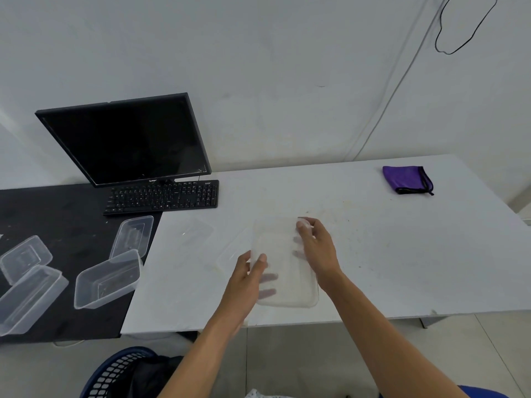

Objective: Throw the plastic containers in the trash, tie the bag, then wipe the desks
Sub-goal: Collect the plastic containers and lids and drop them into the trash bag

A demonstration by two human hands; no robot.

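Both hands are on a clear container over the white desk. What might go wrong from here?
The clear container, held by left hand and right hand at its edges, may slip. The blue trash basket sits low at the frame's edge, so a toss may miss. Faint clear containers on the white desk may be overlooked.

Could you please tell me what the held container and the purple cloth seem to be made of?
Held container: thin translucent plastic, slightly glossy; fingers of the left hand show through it. Purple cloth: soft fabric, perhaps microfibre, matte, folded, with black edging.
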